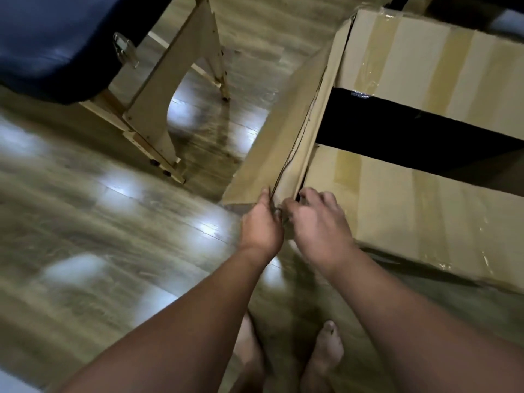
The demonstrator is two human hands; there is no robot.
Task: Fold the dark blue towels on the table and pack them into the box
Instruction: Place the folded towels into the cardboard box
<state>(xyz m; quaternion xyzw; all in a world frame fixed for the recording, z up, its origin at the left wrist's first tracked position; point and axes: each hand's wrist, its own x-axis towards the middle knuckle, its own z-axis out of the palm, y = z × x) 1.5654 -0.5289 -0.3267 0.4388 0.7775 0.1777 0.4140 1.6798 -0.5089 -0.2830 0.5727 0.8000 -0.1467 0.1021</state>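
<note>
A large cardboard box (425, 211) stands on the floor at the right, its two taped top flaps nearly closed with a dark gap (411, 137) between them. A side flap (283, 143) sticks up along the box's left edge. My left hand (262, 225) pinches the near corner of that side flap. My right hand (320, 225) grips the same corner from the box side, fingers curled over the edge. No towel can be made out; the gap shows only darkness.
A table with a dark blue padded top (56, 43) and pale wooden folding legs (158, 109) stands at the upper left. Shiny wood-look floor (99, 222) spreads between table and box. My bare feet (320, 361) are at the bottom.
</note>
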